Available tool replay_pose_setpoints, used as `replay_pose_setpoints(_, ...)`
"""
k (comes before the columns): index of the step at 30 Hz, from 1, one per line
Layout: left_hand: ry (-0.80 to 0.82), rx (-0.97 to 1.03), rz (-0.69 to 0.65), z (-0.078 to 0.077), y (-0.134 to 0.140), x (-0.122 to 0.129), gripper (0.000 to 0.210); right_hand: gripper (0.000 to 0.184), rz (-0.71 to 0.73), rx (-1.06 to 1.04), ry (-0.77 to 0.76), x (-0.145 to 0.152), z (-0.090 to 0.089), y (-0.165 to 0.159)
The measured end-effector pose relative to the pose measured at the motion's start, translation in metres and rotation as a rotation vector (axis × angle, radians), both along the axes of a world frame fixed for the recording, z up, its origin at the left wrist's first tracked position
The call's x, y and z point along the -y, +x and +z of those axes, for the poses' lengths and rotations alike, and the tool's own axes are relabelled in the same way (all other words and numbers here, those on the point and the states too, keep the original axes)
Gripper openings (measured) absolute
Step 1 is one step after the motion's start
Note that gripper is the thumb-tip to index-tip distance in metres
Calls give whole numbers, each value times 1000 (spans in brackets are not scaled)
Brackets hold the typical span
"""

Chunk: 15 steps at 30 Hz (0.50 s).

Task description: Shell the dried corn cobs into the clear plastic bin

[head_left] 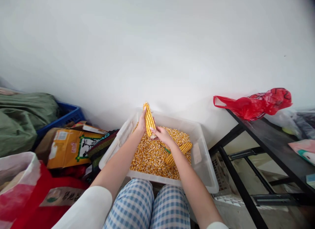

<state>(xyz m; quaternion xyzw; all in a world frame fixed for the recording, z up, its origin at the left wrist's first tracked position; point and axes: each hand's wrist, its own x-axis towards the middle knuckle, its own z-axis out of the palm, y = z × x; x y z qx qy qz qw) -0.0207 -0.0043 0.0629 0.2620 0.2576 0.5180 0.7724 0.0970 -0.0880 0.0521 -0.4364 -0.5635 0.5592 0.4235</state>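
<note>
An ear of corn (149,120), yellow and full of kernels, is held upright with a slight tilt above a clear plastic bin. My left hand (142,120) grips its left side, fingers partly hidden behind it. Closed round the lower end, near the pale base, is my right hand (161,135). Loose corn kernels (150,158) fill much of the plastic bin (209,163) beneath both hands. Another ear of corn (185,147) lies on the kernels at the right, partly covered by my right forearm. A bit of something green (166,150) shows beside that forearm.
A white wall stands behind the bin. At left are an orange cardboard box (66,147), a blue crate (71,114) and a red bag (49,196). To the right, a black-framed table (265,134) carries a red plastic bag (261,104). My checkered knees touch the near side.
</note>
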Motion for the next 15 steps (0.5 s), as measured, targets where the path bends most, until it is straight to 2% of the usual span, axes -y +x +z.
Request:
replay_pose_setpoints(10, 63, 17, -67, -9, -2, -5, 46, 41, 91, -53, -95, 0, 2, 8)
replay_pose_setpoints(13, 55, 28, -65, -6, -1, -4, 47, 44, 57, -26, -73, -1, 0, 4)
replay_pose_setpoints(15, 0, 29, -25, -2, 1, -3, 47, 48, -19, 40, -7, -1, -2, 0)
